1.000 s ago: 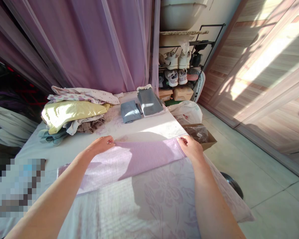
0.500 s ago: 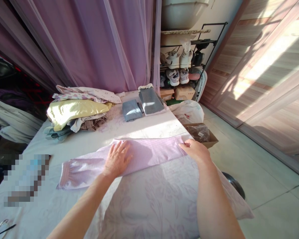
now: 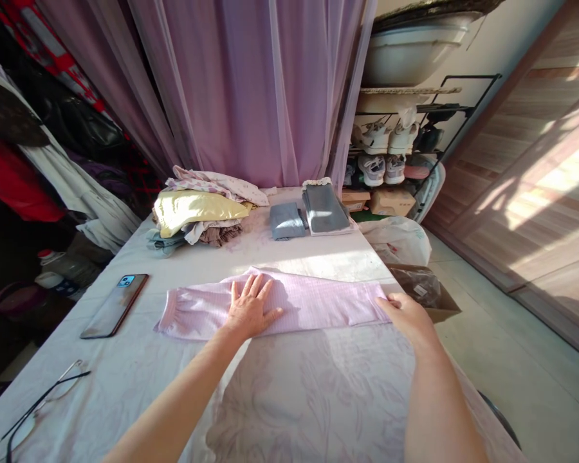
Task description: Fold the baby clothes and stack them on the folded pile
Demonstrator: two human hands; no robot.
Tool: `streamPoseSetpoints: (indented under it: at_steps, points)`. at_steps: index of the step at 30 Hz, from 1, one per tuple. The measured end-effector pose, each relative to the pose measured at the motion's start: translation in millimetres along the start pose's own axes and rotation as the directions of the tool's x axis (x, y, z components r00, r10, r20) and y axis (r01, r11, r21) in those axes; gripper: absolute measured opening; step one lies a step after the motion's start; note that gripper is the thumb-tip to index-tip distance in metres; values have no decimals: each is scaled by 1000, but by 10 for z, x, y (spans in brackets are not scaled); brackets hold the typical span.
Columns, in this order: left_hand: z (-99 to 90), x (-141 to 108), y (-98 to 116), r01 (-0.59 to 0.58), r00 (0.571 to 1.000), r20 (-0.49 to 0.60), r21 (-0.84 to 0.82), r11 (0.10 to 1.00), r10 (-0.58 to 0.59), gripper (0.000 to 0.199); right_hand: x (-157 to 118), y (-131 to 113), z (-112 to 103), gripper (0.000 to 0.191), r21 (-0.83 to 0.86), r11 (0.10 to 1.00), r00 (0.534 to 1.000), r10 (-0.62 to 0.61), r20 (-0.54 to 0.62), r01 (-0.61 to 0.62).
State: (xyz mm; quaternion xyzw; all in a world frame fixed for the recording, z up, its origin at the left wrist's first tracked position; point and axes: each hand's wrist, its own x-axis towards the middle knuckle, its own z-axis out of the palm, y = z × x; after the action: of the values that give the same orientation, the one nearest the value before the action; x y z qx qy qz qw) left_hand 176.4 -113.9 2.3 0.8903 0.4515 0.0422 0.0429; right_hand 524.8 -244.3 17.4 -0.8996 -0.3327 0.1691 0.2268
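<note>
A pair of pink pants (image 3: 313, 299), folded lengthwise, lies across the cloth-covered table (image 3: 313, 392). Its gathered end points left and its plain end right. My left hand (image 3: 249, 307) rests flat on the fabric around the middle, fingers spread. At the right end, my right hand (image 3: 408, 315) pinches the hem between thumb and fingers. Beyond the pants sit a small folded grey garment (image 3: 287, 220) and a larger folded dark grey one (image 3: 324, 207) with a ruffled light edge.
A heap of clothes with a yellow garment (image 3: 197, 211) on top lies at the back left. A phone (image 3: 116, 307) and eyeglasses (image 3: 41, 405) lie at the left. An open cardboard box (image 3: 446, 305) stands beyond the right edge, below a shoe rack (image 3: 453, 109).
The view has turned left, so everything appears shifted to the right and more of the left side shows. My hands stay at the same places on the pants.
</note>
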Motion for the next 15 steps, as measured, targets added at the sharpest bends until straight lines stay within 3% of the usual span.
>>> streamPoseSetpoints:
  at_steps: [3, 7, 15]
  points:
    - [-37, -131, -233, 43, 999, -11, 15, 999, -43, 71, 15, 25, 21, 43, 27, 1000, 1000, 17, -18, -17]
    - [-100, -342, -545, 115, 993, -34, 51, 992, -113, 71, 40, -4, -8, 36, -39, 999, 999, 26, 35, -25]
    - [-153, -594, -851, 250, 966, -72, 49, 967, -246, 69, 117, 63, 26, 39, -124, 992, 1000, 29, -5, -29]
